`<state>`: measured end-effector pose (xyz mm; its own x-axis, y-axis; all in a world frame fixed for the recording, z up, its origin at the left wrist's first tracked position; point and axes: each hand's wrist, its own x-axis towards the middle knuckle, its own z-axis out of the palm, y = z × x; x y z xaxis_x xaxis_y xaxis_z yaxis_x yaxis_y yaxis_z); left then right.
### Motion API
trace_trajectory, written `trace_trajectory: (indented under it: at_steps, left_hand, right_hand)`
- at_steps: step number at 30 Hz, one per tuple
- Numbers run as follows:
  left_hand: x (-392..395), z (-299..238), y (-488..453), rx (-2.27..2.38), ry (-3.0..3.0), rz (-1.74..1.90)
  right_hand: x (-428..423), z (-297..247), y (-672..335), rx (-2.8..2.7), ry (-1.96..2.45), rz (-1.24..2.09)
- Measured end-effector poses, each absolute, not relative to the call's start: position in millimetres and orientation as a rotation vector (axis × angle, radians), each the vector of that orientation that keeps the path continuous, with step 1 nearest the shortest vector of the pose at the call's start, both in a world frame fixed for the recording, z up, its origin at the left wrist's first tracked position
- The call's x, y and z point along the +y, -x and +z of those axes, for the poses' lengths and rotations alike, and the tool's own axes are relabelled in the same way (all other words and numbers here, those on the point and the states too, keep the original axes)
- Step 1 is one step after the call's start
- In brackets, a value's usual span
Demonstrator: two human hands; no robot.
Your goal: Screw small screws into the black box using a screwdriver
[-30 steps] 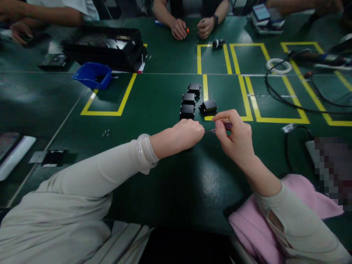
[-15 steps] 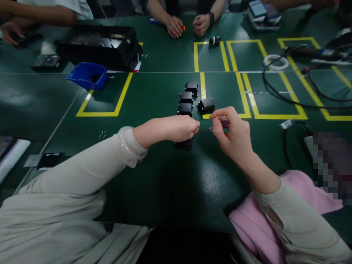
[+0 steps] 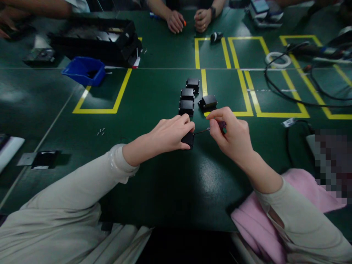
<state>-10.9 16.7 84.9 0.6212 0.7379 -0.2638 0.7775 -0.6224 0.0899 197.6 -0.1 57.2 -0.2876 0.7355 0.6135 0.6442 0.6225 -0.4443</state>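
My left hand [image 3: 173,134] grips a small black box [image 3: 188,140] from above, thumb at its near side and fingers over the far side, partly covering it. In my right hand [image 3: 231,130] is a screwdriver [image 3: 220,126], its handle pinched between thumb and fingers. The thin shaft points left, and its tip meets or nearly meets the right side of the box. Just beyond my left hand, several similar black boxes [image 3: 187,106] stand in a line. Another black box [image 3: 208,102] sits apart to their right, slightly turned.
Several tiny screws [image 3: 101,131] lie left on the green table [image 3: 154,190]. A blue bin [image 3: 85,71] and a black crate [image 3: 93,42] stand at the back left. Across the table are another person's hands [image 3: 176,22]. Cables [image 3: 291,97] and a pink cloth [image 3: 255,220] are at right.
My left hand has shifted from the screwdriver's tip area to the left and now clasps the black box, uncovering its right end. My right hand stays almost in place with the screwdriver.
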Motion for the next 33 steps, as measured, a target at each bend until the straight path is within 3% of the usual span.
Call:
trace_trajectory:
  at_steps: [24, 33]
  left_hand:
    - [10.1, 74.2, 20.0, 1.268, -2.721, -0.237]
    - [16.2, 72.6, 21.2, 1.219, -2.841, -0.214]
  right_hand:
    - [-2.2, 74.9, -183.5, -2.256, 1.3, 0.101]
    - [3.7, 104.6, -176.7, -2.443, 1.484, 0.246]
